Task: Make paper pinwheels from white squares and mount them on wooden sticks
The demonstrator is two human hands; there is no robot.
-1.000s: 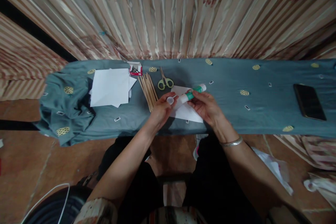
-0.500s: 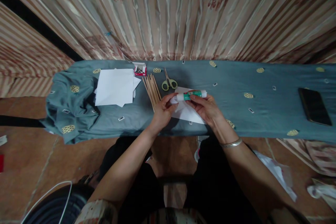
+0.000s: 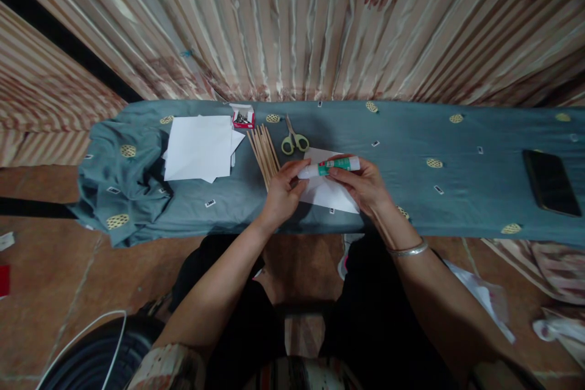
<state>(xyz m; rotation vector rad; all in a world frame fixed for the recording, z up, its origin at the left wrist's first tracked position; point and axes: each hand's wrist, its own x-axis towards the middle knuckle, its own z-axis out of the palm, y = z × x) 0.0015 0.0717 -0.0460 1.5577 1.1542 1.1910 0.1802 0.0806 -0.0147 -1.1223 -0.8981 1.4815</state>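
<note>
A white and green glue stick is held level between my hands above a sheet of white paper. My right hand grips its body from the right with the thumb across the label. At its white left end, my left hand closes thumb and fingers around the tip; whether a separate cap is there I cannot make out. Several thin wooden sticks lie just left of my left hand. Beyond the paper rest scissors with green handles, blades pointing away.
A stack of white paper lies on the left of the cloth-covered table. Beside it stands an open red and white box of small metal pieces. A dark phone lies far right. A pleated curtain hangs behind.
My left hand and the glue stick's white end have come closer together, the pale piece at my left fingers now lining up with the stick. The view has shifted slightly.
</note>
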